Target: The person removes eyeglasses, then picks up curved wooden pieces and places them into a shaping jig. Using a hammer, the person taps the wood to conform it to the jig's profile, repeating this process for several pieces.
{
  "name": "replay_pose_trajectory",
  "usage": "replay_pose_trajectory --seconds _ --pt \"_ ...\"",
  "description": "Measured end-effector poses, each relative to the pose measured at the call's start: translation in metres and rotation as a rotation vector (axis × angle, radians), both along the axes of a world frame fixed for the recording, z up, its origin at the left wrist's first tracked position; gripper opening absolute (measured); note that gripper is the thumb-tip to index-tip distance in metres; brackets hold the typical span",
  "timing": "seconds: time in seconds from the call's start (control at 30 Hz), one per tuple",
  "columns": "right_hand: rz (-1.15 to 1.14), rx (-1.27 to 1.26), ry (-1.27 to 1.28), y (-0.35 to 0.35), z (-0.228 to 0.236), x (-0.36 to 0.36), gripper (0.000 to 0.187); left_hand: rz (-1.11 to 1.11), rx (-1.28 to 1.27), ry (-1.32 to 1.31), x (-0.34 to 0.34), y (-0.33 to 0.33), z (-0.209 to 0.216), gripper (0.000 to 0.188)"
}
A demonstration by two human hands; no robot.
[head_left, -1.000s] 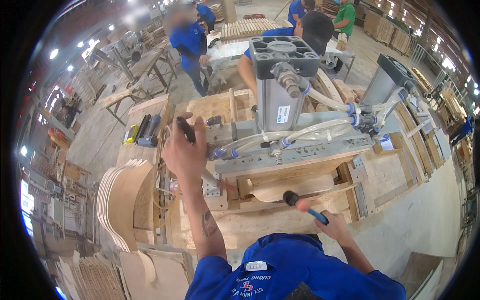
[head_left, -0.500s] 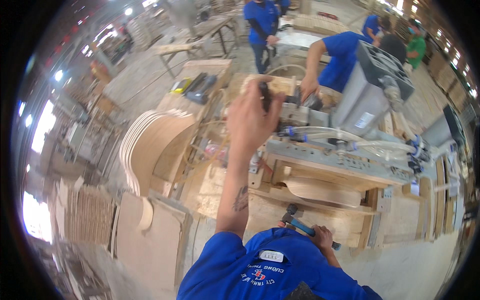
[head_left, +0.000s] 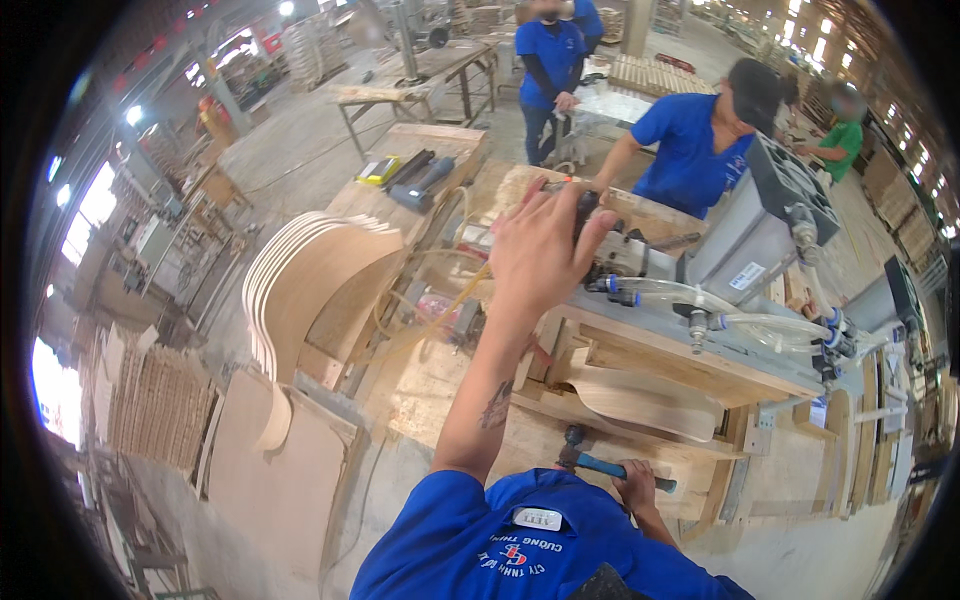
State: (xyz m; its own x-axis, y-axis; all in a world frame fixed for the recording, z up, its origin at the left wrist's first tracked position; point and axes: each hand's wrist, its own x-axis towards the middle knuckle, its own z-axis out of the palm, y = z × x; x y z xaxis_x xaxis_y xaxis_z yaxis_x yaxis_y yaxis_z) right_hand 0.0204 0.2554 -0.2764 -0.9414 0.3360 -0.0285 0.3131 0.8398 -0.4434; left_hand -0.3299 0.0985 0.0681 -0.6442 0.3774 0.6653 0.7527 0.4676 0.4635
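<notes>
Far left, a stack of curved plywood panels [head_left: 310, 290] stands on edge beside the worktop [head_left: 440, 390], well apart from either hand. On a bench behind it lie a yellow block and some dark tools [head_left: 410, 172].

Next comes the left hand [head_left: 545, 250], raised at arm's length over the press jig. Its fingers [head_left: 590, 235] are wrapped tight round a dark handle [head_left: 583, 205] at the jig's upper left corner; the handle sits under the palm, so only its tip shows. The grey pneumatic press [head_left: 760, 250] with its clear hoses [head_left: 740, 320] stretches off to the right of that hand.

Below the press, a curved wooden piece [head_left: 650, 395] lies clamped in the jig, its long axis running left to right, sloping a little down toward the right. It sits between the two hands, nearer the right one.

The right hand [head_left: 640, 487], low and close to the body, is closed round a blue-handled hammer [head_left: 600, 462], whose head points left toward the wood just above it, near but not touching.

Further back, people in blue shirts [head_left: 690, 135] work at other benches.
</notes>
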Motion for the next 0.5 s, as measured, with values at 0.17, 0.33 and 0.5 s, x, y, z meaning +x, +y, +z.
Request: replay_pose_trajectory --seconds 0.17,0.33,0.5 --pt "-0.101 -0.005 0.051 -0.010 -0.004 0.008 0.024 0.038 0.073 0.166 -0.008 0.005 -0.011 0.028" --pt "-0.222 -0.034 0.045 -0.017 -0.001 0.012 0.018 0.075 0.047 0.210 -0.004 0.008 -0.010 0.021" --pt "-0.309 -0.249 -0.025 -0.009 -0.008 0.019 0.017 0.150 -0.022 0.131 0.001 0.009 -0.009 0.022"
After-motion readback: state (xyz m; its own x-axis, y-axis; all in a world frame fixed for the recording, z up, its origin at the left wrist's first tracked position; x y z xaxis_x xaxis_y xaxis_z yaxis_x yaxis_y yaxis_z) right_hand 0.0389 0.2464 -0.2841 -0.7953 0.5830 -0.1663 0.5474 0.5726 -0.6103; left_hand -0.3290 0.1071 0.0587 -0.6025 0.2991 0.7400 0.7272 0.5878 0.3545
